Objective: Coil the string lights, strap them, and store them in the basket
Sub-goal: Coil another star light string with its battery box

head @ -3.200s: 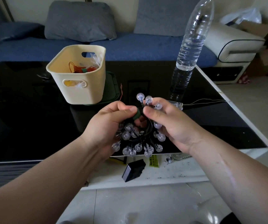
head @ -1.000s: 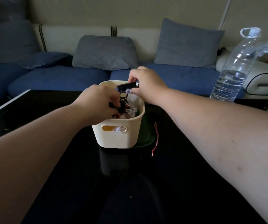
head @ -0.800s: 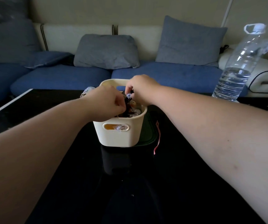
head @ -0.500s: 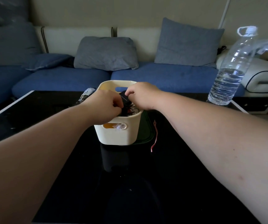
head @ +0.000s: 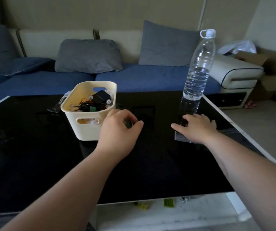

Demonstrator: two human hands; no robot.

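The cream basket [head: 84, 130] stands on the black table, left of centre. Inside it lies the coiled string lights [head: 88, 105] bundle, with dark wire, clear bulbs and a black box on top. My left hand [head: 119, 130] hovers just right of the basket with fingers loosely curled and nothing visibly in it. A dark green edge [head: 128, 124] shows between its thumb and fingers. My right hand [head: 196, 128] lies further right, fingers spread flat on a clear plastic bag [head: 181, 138].
A tall water bottle [head: 197, 72] stands behind my right hand near the table's [head: 34, 155] far right edge. Small clear wrappers [head: 62, 101] lie behind the basket. A blue sofa with grey cushions [head: 87, 55] runs along the far side.
Both hands have come out of the basket, leaving the lights bundle inside. My left hand moved to the basket's right side and my right hand went down onto the plastic bag.
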